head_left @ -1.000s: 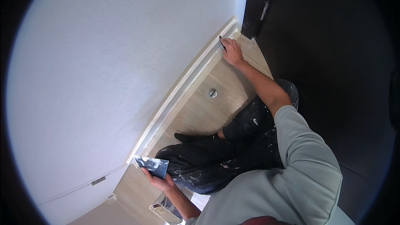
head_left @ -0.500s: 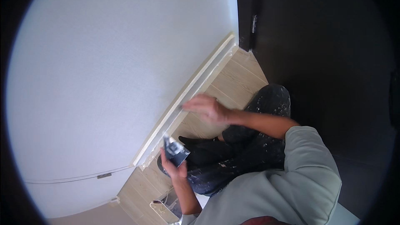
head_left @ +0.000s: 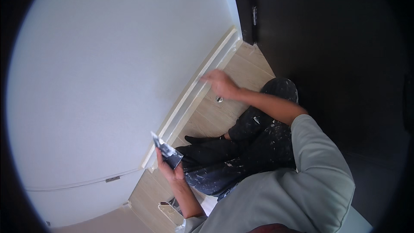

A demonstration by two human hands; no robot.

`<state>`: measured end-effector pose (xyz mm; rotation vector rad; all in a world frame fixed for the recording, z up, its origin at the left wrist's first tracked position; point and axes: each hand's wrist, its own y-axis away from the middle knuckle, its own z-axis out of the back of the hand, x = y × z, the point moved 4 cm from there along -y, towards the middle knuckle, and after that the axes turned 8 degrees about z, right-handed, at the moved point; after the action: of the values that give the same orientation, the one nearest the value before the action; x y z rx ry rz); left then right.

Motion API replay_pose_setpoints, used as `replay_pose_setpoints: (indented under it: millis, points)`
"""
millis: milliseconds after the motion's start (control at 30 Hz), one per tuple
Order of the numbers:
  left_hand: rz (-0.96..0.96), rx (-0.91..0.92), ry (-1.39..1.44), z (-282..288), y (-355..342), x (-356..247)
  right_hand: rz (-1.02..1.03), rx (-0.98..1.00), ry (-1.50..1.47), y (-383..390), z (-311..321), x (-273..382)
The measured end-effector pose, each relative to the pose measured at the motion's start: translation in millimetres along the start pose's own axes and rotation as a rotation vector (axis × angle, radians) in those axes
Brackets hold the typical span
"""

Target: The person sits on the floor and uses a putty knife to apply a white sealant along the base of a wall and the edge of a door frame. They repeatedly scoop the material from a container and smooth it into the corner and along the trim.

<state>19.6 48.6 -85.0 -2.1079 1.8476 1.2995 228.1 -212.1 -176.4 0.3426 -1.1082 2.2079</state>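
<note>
My left hand [head_left: 169,170] is closed around a dark flat piece [head_left: 172,159] with white paste smeared over its upper end. It holds the piece up near the left end of the white skirting board [head_left: 185,109]. My right hand [head_left: 223,85] is farther along the same board, its index finger stretched out against it. Motion blurs those fingertips, and the other fingers look partly bent. I see nothing held in that hand. Pale strips of tape [head_left: 202,98] run along the board's edges, with white smears near its far end.
The white wall panel [head_left: 108,73] rises on the left, the dark door [head_left: 327,51] on the right. My bent legs [head_left: 241,155] in paint-spotted trousers fill the middle. A small round metallic thing [head_left: 219,99] is on the wooden floor [head_left: 248,67]. A tray-like container [head_left: 169,212] sits beside my left forearm.
My right hand has moved along the skirting board toward its far end, near the door. My left hand has shifted left and slightly up with the dark piece. The round metallic thing is now uncovered.
</note>
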Motion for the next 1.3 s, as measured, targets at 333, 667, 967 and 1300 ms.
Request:
replay_pose_setpoints:
  millis: [333,667,967,1300]
  points:
    - [-0.178,-0.321,-0.059,108,14,-13,-0.665,-0.619,0.406,10,52,-190]
    - [-0.216,-0.347,0.055,130,14,-10,-0.671,-0.631,0.514,14,33,-228]
    - [-0.218,-0.352,0.08,132,14,-11,-0.665,-0.65,0.533,6,26,-236]
    - [-0.207,-0.312,0.101,128,13,-12,-0.676,-0.675,0.516,4,13,-239]
